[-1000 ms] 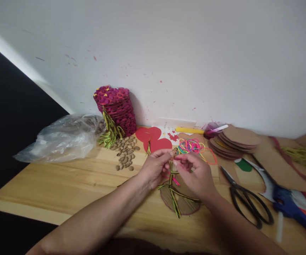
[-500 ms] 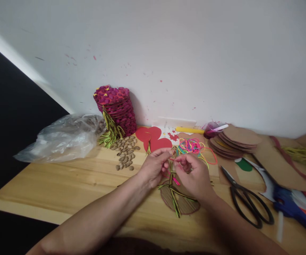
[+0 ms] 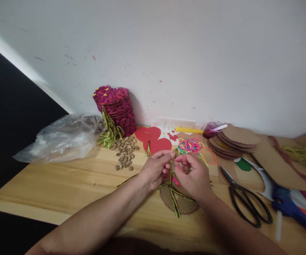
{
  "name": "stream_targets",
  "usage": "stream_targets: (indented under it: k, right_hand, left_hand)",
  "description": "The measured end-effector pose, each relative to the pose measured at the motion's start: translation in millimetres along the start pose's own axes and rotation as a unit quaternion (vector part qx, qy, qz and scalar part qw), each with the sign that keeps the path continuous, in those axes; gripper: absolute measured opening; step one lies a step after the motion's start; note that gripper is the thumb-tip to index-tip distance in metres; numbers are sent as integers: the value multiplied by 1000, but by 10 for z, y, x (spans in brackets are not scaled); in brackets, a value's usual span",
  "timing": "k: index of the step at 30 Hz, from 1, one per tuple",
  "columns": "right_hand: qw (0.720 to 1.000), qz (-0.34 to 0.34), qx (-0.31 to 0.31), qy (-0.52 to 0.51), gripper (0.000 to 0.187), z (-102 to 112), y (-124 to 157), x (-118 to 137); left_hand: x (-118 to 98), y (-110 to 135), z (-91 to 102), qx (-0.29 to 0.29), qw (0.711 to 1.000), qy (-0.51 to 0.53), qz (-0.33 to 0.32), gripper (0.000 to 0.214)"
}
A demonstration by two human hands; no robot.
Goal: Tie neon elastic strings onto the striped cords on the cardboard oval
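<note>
My left hand [image 3: 155, 169] and my right hand [image 3: 194, 175] meet above a brown cardboard disc [image 3: 181, 201] lying on the wooden table [image 3: 62, 184]. Both pinch the upper ends of green and yellow strands [image 3: 174, 202] that run down across the disc. A pink bit [image 3: 175, 181] shows between the hands. A heap of bright rubber bands [image 3: 192, 146] lies just beyond the fingers.
At the back left are a clear plastic bag [image 3: 62, 136], a purple stack with green tassels [image 3: 115, 109] and scattered seeds [image 3: 125, 152]. Red paper hearts [image 3: 153, 139] lie behind the hands. To the right are cardboard discs [image 3: 235, 140], black scissors [image 3: 248, 202] and a blue tool [image 3: 293, 209].
The hands have drawn slightly closer together and a little toward me, still pinching the strands. A green strand now shows on the table under my left wrist.
</note>
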State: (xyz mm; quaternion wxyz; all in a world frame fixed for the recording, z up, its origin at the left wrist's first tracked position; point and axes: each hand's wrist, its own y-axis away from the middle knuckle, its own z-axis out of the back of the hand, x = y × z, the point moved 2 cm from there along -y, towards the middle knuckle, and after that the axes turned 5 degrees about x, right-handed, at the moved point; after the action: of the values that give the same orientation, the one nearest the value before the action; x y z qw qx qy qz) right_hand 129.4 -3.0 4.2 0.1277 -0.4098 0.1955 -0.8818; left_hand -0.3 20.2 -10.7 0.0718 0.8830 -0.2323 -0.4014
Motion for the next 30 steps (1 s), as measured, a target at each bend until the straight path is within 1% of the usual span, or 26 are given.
stream_targets:
  k: [4,7,10,15,17,18,20,21,22,23,25,26,27,28,29,30]
  right_hand:
    - [1000,14,-5,28,6,2,4,-3]
    - [995,67,-17,75,7,9,10,-6]
    - [989,104,-21,105,6,13,15,-20]
    - [987,121,5,105,6,45,13,-38]
    - [992,102,16,67,4,72,-3,-52]
    - [996,79,19,39,4,85,-16,-65]
    - [999,6,22,-38,4,98,-50,-105]
    - [995,-38,30,-88,8,94,-68,-130]
    - [985,-84,47,-147,13,79,-83,-155]
    - [966,-129,73,-211,19,55,-95,-176]
    - [909,-201,141,-337,28,-7,-102,-199]
    - [878,-225,170,-386,30,-34,-98,-199]
    - [852,-240,192,-423,28,-55,-92,-194]
    - [833,-248,206,-449,25,-70,-85,-186]
    - [823,-251,210,-464,22,-77,-79,-177]
    - [819,-251,209,-471,20,-81,-73,-169]
  left_hand:
    - [-18,5,-38,1,999,43,17,14]
    - [-25,8,-65,-12,997,70,19,5]
    - [-38,5,-73,-14,996,83,15,8]
    - [-90,0,-54,-25,997,79,-3,9]
    - [-111,-2,-47,-32,997,68,-11,9]
    - [-119,-4,-43,-34,997,60,-15,8]
    - [-127,-11,-32,-35,998,38,-22,5]
    - [-129,-15,-25,-32,999,26,-26,4]
    - [-130,-20,-17,-27,999,12,-29,4]
    - [-132,-23,-11,-21,999,-1,-33,7]
    - [-140,-26,0,-10,999,-31,-40,13]
    - [-147,-25,2,-6,998,-47,-43,15]
    - [-154,-22,4,-3,997,-64,-46,16]
    - [-163,-20,4,-2,995,-81,-49,16]
    - [-171,-17,4,-2,994,-96,-54,17]
    - [-178,-16,3,-1,992,-108,-60,17]
